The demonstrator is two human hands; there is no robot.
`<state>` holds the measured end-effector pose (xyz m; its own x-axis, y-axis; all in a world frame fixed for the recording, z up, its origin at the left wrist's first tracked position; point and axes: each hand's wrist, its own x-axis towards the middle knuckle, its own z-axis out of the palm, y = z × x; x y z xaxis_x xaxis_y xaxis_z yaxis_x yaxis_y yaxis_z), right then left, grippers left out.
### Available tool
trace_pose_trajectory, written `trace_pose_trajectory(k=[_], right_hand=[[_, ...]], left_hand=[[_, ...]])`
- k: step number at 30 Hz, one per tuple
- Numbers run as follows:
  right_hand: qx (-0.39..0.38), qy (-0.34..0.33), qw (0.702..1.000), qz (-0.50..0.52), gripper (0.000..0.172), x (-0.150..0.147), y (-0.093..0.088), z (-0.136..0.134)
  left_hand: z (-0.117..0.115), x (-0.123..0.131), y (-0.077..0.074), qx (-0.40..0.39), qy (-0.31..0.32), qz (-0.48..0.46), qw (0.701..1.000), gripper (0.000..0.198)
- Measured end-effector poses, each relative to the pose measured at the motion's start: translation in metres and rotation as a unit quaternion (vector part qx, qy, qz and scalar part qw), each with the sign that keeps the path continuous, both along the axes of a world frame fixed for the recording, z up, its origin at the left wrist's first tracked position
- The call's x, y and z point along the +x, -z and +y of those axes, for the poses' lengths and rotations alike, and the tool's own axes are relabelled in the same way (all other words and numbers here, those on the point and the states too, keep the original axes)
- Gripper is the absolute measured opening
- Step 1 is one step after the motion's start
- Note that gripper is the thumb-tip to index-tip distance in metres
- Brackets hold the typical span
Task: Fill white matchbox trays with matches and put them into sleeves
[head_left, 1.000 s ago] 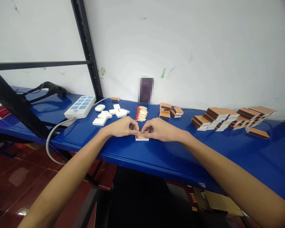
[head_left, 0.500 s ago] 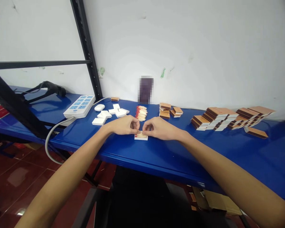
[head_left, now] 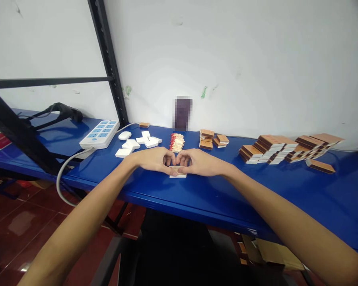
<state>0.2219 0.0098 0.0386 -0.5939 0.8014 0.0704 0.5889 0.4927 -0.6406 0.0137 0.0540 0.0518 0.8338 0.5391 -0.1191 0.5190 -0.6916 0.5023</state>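
2 bare hands of mine meet at the middle of the frame, over a small white tray (head_left: pixel 178 176) that lies flat on the blue table (head_left: pixel 179 192). my left hand (head_left: pixel 153 159) comes in from its left end and my right hand (head_left: pixel 202 162) from its right, both thumbs laid over it, the fingers curled round beyond. each thumb and its fingers frame a rounded gap, about half open; the far wall is hidden behind my thumbs and fingers, so i cannot tell whether i pinch anything there or only press down.

i judge the tray to be thin card, very light, its walls stiff enough along their length but easy to crush if i squeeze. the 2 short ends look the safest hold, with soft fingertips and level pressure. pale sticks show inside, partly covered by my thumbs; thin wood like that should be dry, a bit slick, quick to roll and apt to snap if bent, so a flat thumb across several suits them better than a hard pinch.

just above my hands lies a heap of red-tipped matches (head_left: pixel 177 142), loose enough, i think, to slide at a nudge.
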Motion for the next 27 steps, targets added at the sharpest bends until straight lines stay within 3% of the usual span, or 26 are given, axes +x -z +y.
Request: trace_pose_trajectory(k=[6,10,17,27], right_hand=[[0.005,0.003,1.0,-0.016,0.023,-0.002,0.001,-0.001],[0.033,0.028,0.999,-0.025,0.021,-0.004,0.001,-0.001],[0.03,0.008,0.999,-0.031,0.012,-0.002,-0.003,-0.002],[0.077,0.01,0.996,-0.044,0.013,-0.002,-0.005,-0.004]], left_hand=[[-0.007,0.0,0.008,0.078,-0.01,-0.005,0.997,0.046],[-0.007,-0.001,0.012,0.07,-0.005,-0.04,0.997,0.044],[-0.01,-0.002,0.014,0.086,-0.017,-0.052,0.995,0.049],[-0.015,-0.001,0.016,0.106,-0.031,-0.071,0.991,0.051]])
